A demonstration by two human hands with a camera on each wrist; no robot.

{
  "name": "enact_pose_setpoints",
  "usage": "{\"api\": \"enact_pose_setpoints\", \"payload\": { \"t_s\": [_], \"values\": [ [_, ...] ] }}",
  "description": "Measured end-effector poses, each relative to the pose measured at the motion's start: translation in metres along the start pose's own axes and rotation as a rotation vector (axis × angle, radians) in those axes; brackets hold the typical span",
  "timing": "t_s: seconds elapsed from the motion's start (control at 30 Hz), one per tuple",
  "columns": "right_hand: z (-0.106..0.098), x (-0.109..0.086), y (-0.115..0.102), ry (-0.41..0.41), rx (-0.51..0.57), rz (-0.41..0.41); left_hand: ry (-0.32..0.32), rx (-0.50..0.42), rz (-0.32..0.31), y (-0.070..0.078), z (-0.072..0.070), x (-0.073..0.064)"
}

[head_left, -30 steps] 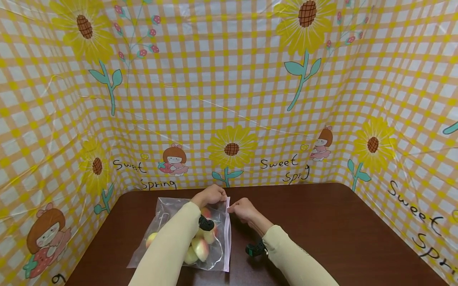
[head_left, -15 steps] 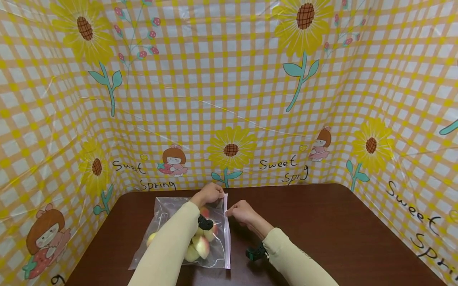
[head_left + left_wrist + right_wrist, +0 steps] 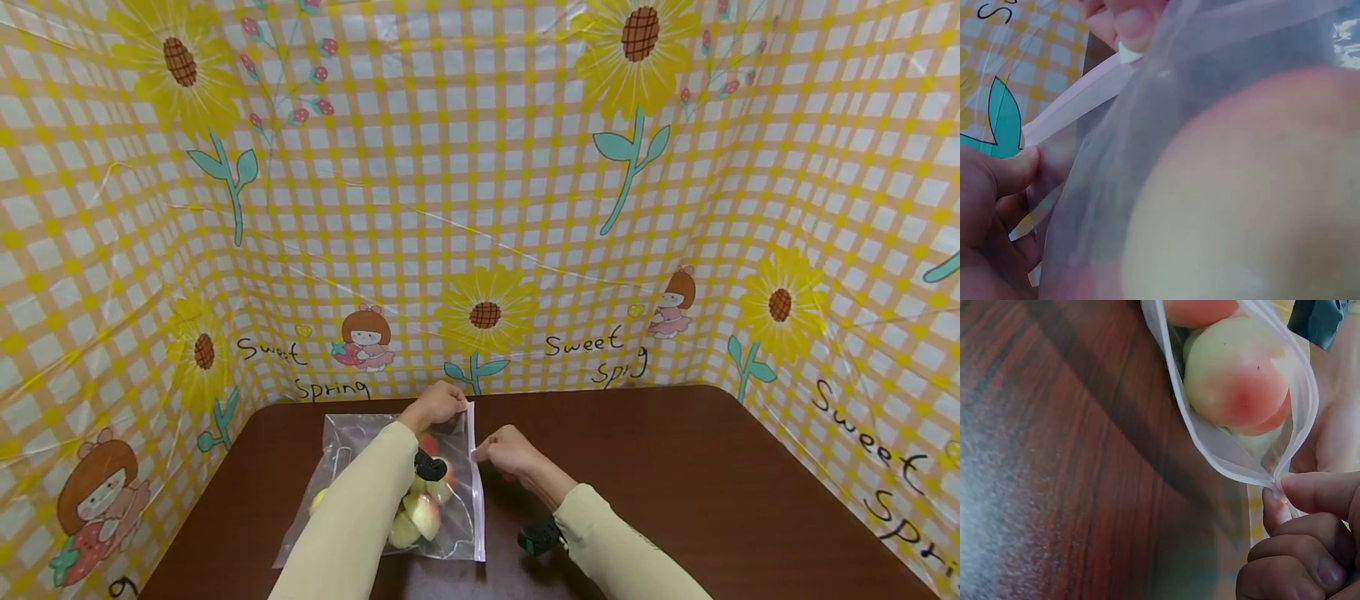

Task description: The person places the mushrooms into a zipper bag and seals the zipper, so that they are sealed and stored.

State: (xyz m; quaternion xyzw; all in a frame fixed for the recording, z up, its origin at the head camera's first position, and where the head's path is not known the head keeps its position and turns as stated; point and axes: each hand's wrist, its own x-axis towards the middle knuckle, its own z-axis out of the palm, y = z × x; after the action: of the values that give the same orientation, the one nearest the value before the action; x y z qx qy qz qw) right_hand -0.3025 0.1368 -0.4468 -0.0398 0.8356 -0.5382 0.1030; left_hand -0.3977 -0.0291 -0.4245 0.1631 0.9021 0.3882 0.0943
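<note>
A clear zip bag point(image 3: 457, 533) with several peaches point(image 3: 422, 515) inside lies on the table, its pale pink zip edge point(image 3: 478, 517) facing right. My left hand point(image 3: 438, 406) pinches the far corner of that edge; in the left wrist view its thumb point(image 3: 1019, 169) presses on the plastic. Partway along the zip, my right hand point(image 3: 510, 450) pinches a small white slider point(image 3: 1127, 55). In the right wrist view, the bag's mouth point(image 3: 1204, 447) gapes on the near side of the right fingers point(image 3: 1310, 487), with peaches point(image 3: 1235, 375) showing through. My left forearm hides part of the bag.
The dark brown wooden table point(image 3: 637, 467) extends to the right of the bag. A checked cloth point(image 3: 525, 208) with sunflowers hangs around the back and sides. Black wrist devices point(image 3: 540, 537) sit on both wrists.
My right hand has slid a short way along the zip edge toward the near side. My left hand, still gripping the far corner, has shifted slightly away and left.
</note>
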Motion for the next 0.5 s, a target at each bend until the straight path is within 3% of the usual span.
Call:
{"api": "enact_pose_setpoints", "payload": {
  "t_s": [0.27,0.5],
  "values": [
    [-0.001,-0.006,0.001,-0.038,-0.031,-0.023,0.019,0.002,-0.007,-0.004,0.002,0.006],
    [0.001,-0.011,0.001,-0.060,-0.051,-0.052,0.020,-0.076,-0.051,-0.008,0.001,0.013]
  ]
}}
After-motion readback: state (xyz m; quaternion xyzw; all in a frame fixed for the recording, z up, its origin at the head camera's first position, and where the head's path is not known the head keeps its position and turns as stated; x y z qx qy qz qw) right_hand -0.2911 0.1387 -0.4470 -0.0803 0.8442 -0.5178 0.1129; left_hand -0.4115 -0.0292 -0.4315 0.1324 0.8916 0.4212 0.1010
